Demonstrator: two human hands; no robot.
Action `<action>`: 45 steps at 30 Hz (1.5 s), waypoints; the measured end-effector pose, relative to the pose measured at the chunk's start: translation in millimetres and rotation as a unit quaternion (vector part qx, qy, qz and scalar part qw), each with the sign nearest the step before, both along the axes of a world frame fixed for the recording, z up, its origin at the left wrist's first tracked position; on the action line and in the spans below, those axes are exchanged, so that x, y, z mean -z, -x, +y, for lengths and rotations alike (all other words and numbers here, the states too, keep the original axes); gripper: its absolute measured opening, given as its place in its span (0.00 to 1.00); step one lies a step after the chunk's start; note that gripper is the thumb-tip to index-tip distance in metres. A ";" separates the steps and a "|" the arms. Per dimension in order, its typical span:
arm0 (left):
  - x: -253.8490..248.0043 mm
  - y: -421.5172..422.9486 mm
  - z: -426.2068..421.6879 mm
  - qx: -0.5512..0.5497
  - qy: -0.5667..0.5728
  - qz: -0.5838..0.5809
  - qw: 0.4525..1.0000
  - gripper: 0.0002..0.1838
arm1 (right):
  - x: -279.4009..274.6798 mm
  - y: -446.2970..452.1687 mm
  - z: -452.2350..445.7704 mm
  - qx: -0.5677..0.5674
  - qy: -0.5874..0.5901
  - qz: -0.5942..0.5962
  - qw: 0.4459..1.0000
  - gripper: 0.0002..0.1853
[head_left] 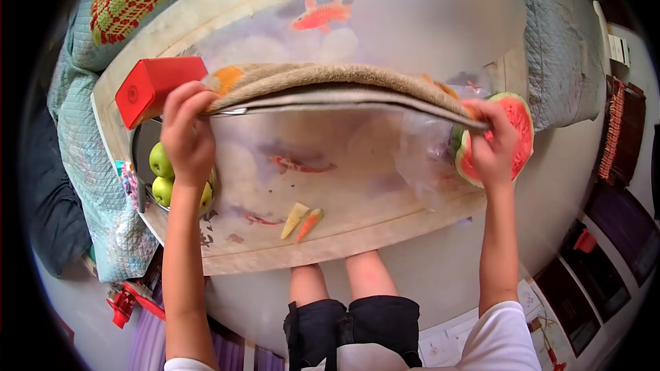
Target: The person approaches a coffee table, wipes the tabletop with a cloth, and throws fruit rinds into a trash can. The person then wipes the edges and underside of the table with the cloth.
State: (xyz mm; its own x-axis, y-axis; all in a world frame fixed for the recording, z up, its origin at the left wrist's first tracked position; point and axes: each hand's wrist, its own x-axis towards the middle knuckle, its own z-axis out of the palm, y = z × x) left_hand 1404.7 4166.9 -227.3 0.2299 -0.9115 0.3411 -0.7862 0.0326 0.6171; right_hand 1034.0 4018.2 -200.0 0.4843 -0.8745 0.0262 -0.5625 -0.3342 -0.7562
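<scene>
A brown, plush towel-like cloth [330, 77] with orange patches stretches across the table between my two hands. Its near edge is a thin greyish layer. My left hand [187, 120] pinches the left end, close to a red box [159, 86] and above several green apples [162, 189] in a round dish. At the other end, my right hand [493, 139] is closed on the cloth, in front of a cut watermelon [517, 120]. The cloth hangs above the table surface, slightly arched and blurred by motion.
The table [371, 233] has a cover printed with koi fish. Two pieces, one pale yellow [294, 220] and one orange [310, 225], lie near the front edge. Clear plastic [430, 158] lies beside the watermelon. Quilt-covered seats [557, 41] flank the table.
</scene>
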 end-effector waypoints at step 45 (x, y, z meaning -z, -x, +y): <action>133.6 176.8 53.3 -0.320 -0.189 0.460 0.807 0.23 | 134.4 -69.5 112.0 0.102 -0.005 0.082 0.991 0.14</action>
State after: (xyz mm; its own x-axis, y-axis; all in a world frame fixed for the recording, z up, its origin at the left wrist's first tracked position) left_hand 1227.9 4220.2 -361.0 0.6925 -0.5047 -0.5155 0.2279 -0.5249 0.8201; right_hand 1103.4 4130.2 -334.4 0.2946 -0.9545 -0.0473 -0.7329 -0.1939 -0.6521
